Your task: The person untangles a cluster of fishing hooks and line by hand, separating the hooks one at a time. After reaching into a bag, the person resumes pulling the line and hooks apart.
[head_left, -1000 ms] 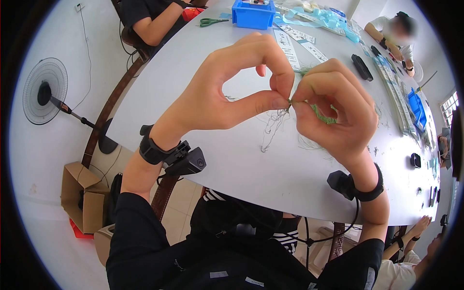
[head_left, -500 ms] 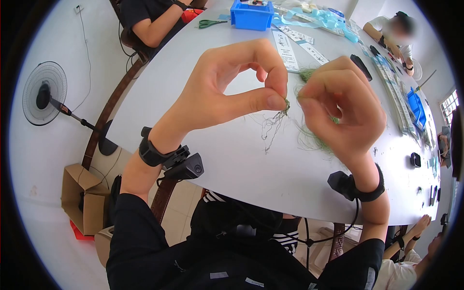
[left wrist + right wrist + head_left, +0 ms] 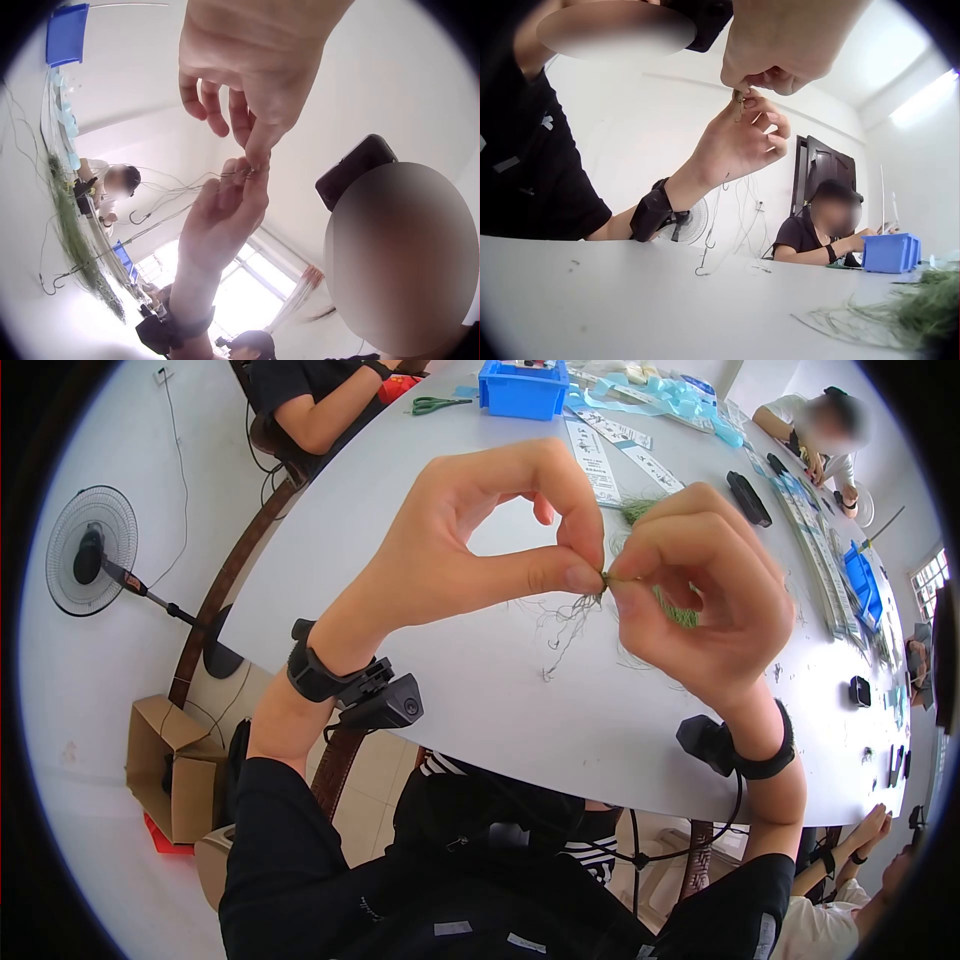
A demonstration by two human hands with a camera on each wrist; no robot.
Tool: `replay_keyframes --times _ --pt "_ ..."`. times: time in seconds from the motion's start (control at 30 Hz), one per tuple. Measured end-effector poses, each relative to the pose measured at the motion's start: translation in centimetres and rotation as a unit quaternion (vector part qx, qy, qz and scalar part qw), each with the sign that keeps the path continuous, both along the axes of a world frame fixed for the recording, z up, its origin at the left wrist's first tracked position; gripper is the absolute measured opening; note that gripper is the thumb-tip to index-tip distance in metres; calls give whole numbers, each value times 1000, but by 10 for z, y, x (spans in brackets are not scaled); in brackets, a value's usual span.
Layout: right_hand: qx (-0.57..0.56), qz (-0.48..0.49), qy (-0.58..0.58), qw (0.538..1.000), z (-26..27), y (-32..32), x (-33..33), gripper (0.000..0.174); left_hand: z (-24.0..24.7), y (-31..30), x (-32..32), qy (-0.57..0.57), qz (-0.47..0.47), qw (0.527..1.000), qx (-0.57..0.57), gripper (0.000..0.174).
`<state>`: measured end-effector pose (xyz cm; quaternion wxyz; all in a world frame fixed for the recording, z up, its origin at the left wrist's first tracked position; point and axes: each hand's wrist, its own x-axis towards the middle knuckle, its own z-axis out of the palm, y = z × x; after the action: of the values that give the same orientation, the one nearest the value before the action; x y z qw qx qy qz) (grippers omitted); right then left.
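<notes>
Over the table, the thumb and forefinger of my left hand (image 3: 480,550) pinch a small bundle of fishing hooks (image 3: 604,582) on thin line. My right hand (image 3: 715,595) pinches at the same spot, its fingertips meeting the left ones. Loose lines (image 3: 568,630) dangle below the left fingertips. In the right wrist view a hook (image 3: 703,271) hangs from a line under the left hand (image 3: 731,142); the left wrist view also shows a dangling hook (image 3: 51,285). Behind the right hand lies a green bundle of thin line (image 3: 926,307), partly hidden in the head view.
On the white table (image 3: 480,710) stand a blue bin (image 3: 522,390) and green-handled scissors (image 3: 440,405) at the back. Printed card strips (image 3: 592,460) lie beyond the hands. A black case (image 3: 748,499) is at the right. Other people sit around the table; a fan (image 3: 92,550) stands left.
Half a second ago the right fingertips were apart from the left ones; now they have come back left and meet them at the hooks. The left hand stays nearly in place.
</notes>
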<state>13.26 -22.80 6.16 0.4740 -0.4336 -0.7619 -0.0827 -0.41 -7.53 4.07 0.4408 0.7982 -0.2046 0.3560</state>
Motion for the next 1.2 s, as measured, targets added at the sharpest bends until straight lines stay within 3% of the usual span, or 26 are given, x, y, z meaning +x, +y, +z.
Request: replay_keyframes --times 0.27,0.57,0.97,1.2 --pt "-12 -26 36 999 -2 -1 1 18 5 -7 -5 -6 53 999 9 20" --pt "-5 -39 25 999 -3 1 1 19 13 -7 -7 -132 166 964 161 20" --pt "-26 -42 41 998 -5 2 -2 19 11 -9 -5 -91 135 973 166 18" --pt "-21 -29 33 999 -4 1 -3 19 1 -8 -4 -4 67 997 44 17"
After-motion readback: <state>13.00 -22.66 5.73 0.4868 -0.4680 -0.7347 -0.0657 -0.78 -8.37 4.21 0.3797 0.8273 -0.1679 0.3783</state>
